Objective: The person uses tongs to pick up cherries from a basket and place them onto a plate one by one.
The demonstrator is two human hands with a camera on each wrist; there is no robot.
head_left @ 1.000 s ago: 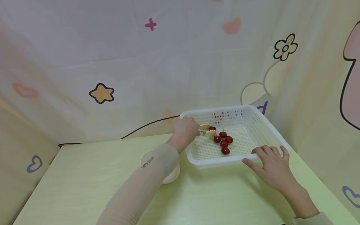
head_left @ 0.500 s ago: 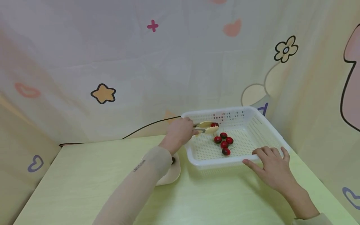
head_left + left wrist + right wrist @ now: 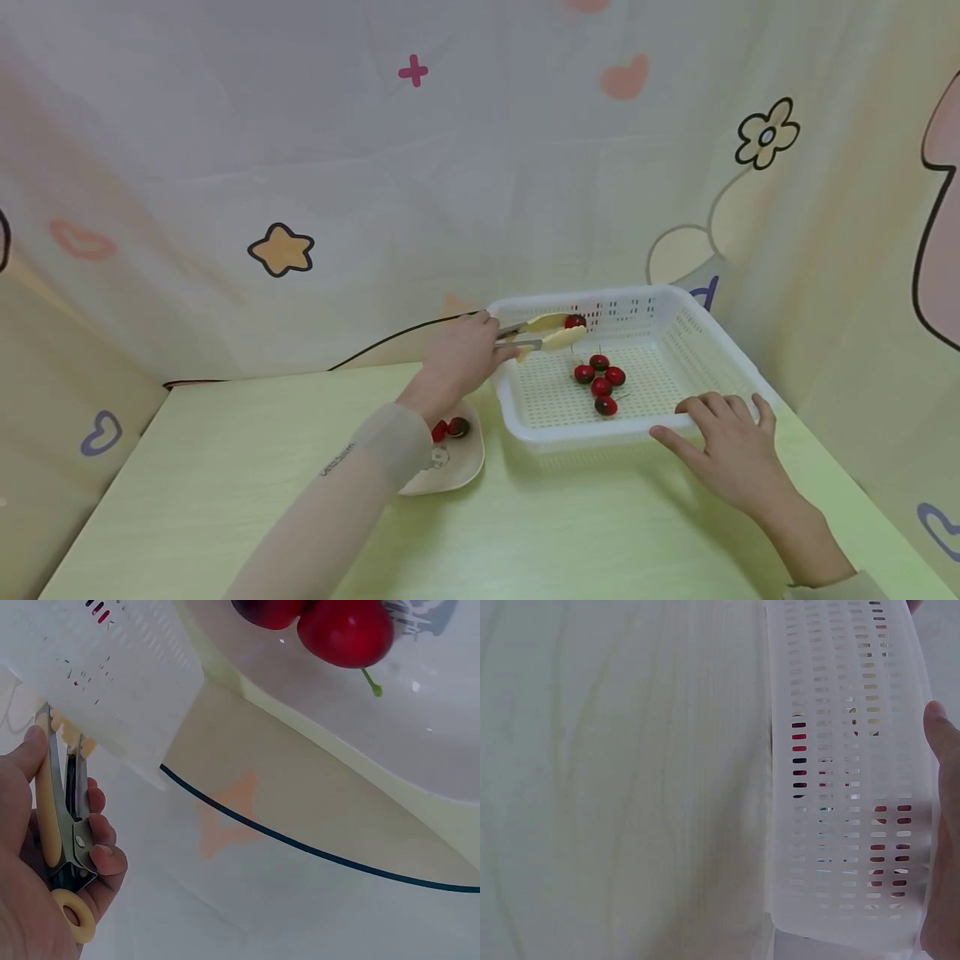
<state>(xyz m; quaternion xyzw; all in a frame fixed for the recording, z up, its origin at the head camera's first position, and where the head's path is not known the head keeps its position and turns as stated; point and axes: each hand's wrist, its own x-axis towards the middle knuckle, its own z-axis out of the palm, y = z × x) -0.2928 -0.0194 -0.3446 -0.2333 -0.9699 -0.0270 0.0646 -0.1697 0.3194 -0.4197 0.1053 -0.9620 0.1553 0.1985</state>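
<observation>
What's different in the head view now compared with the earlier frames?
The left hand has shifted leftward, gripping the tongs; the cherry at their tips has risen. The sleeve has uncovered more of the plate and two cherries there. Unchanged: the right hand on the rim of the basket, and five cherries on its floor.

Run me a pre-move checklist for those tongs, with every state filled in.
1. Tongs held in the left hand: ok.
2. Cherry at the tongs' tips: ok.
3. Firmness of that hold: cannot tell.
4. Basket steadied: ok, the right hand is on its near rim.
5. Tips outside the basket: not ok, they are over it.
6. Plate unobstructed in the head view: not ok, the left sleeve covers part.
</observation>
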